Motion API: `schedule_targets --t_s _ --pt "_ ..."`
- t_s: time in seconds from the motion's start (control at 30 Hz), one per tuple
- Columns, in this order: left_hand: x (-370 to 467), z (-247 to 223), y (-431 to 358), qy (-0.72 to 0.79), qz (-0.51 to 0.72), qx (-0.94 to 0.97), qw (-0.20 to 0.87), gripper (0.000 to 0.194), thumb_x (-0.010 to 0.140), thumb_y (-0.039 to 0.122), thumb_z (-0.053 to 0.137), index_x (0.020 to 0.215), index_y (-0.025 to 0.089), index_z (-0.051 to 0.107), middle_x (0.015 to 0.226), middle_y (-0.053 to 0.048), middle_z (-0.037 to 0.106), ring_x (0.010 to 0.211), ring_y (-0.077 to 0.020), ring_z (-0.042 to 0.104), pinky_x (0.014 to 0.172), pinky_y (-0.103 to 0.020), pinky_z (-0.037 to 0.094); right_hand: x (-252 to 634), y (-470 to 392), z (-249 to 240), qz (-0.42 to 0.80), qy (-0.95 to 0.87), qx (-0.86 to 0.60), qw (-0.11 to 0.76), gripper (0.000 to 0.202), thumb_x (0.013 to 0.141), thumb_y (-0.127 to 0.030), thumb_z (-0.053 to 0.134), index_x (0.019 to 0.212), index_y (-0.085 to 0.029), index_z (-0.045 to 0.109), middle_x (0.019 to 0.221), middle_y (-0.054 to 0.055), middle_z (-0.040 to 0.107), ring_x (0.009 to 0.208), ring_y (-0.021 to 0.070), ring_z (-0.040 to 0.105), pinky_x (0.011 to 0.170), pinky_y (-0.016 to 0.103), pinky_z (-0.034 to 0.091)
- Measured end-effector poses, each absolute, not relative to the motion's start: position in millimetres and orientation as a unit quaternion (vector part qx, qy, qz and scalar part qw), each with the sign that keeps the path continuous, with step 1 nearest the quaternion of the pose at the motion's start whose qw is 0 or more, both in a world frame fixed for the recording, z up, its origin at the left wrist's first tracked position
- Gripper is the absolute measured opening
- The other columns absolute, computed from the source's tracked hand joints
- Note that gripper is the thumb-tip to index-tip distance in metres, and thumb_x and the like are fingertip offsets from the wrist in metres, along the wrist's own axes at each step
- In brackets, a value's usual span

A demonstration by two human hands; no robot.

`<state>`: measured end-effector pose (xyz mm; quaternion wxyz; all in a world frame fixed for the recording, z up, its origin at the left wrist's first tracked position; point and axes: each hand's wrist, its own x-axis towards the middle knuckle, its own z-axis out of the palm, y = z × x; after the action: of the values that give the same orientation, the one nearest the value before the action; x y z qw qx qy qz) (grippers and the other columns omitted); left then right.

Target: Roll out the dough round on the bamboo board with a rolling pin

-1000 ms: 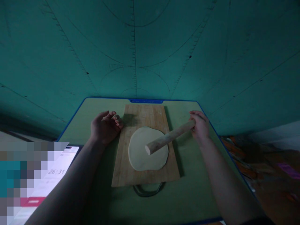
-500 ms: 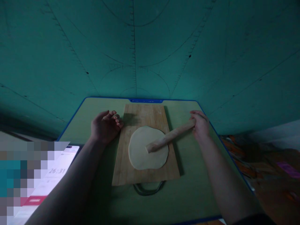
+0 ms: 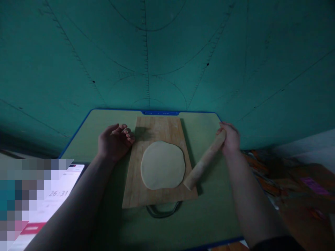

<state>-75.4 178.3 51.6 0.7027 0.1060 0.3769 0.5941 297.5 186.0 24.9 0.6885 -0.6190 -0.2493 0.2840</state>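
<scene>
A flat, roughly round sheet of dough (image 3: pixel 162 165) lies on a wooden cutting board (image 3: pixel 159 125). My right hand (image 3: pixel 230 139) grips one end of a wooden rolling pin (image 3: pixel 205 162), to the right of the board. The pin slants down and left, its free end over the board's lower right edge beside the dough. My left hand (image 3: pixel 115 141) is half curled and palm up at the board's left edge, with nothing visible in it. Its fingertips are close to the board; whether they touch it I cannot tell.
The board rests on a pale green table (image 3: pixel 220 216) with a blue rim. A dark curved handle (image 3: pixel 163 211) sticks out below the board. At lower left a phone (image 3: pixel 61 190) displays a timer. A green wall (image 3: pixel 167 52) with drawn lines rises behind the table.
The rolling pin has swung off the dough to the right, and my right hand has moved right with it. My left hand keeps almost the same pose. The view has shifted slightly.
</scene>
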Motion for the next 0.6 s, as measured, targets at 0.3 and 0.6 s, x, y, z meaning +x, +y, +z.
schedule_targets --t_s 0.3,0.6 --pt "-78.7 45.8 178.9 0.362 0.592 0.122 0.709 0.018 0.085 0.024 0.048 0.071 0.017 0.059 0.057 -0.001 0.050 0.047 -0.0119 0.051 0.045 -0.023 0.048 325.4 188.8 14.8 0.243 -0.251 -0.639 0.685 0.008 0.063 -0.026 0.064 0.068 -0.023 0.058 0.050 -0.007 0.048 0.047 0.0136 0.048 0.048 0.026 0.037" --pt "-78.0 46.0 179.8 0.372 0.592 0.120 0.705 0.017 0.083 0.023 0.050 0.070 0.017 0.059 0.056 -0.001 0.050 0.046 -0.0118 0.050 0.045 -0.023 0.048 348.5 192.2 -5.1 0.120 -0.375 -0.691 0.607 0.015 0.068 -0.037 0.063 0.072 -0.023 0.059 0.058 -0.005 0.051 0.057 0.0166 0.052 0.057 0.030 0.039"
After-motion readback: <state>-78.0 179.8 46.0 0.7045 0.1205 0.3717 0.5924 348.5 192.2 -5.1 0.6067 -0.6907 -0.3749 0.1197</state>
